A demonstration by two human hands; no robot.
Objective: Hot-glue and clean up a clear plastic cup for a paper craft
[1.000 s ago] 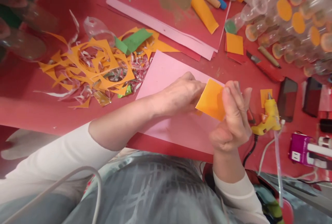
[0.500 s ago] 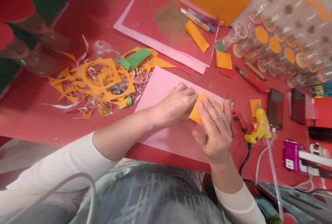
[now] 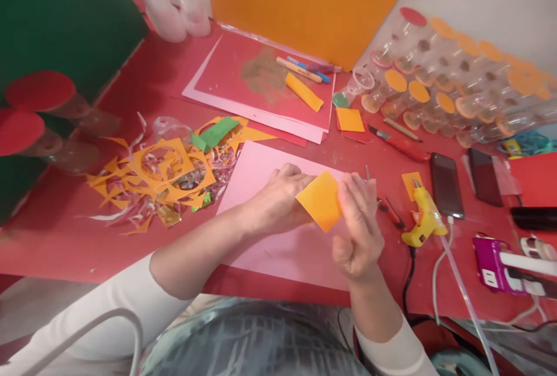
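Orange discs (image 3: 418, 91) cap some clear plastic cups (image 3: 476, 104) on your right. Your right hand (image 3: 359, 225), straight-fingered and loose, no longer covers the orange square (image 3: 321, 201) above the pink sheet (image 3: 270, 251); your left hand's (image 3: 282, 199) grip I can't tell.

A paper piece (image 3: 321, 202) is over a single sheet (image 3: 278, 257) on the table (image 3: 56, 242), scraps (image 3: 186, 160) left, glue gun (image 3: 425, 222) right, markers (image 3: 299, 69) atop stacked sheets (image 3: 221, 80) behind.

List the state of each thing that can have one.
Left hand: curled, fingertips hidden
Right hand: open, fingers extended
Orange square between hands: raised, tilted
Pink sheet: flat
Glue gun: on its side
Scraps: loosely piled
Green strip: folded
Orange strip: curled
Phone beside glue gun: screen dark
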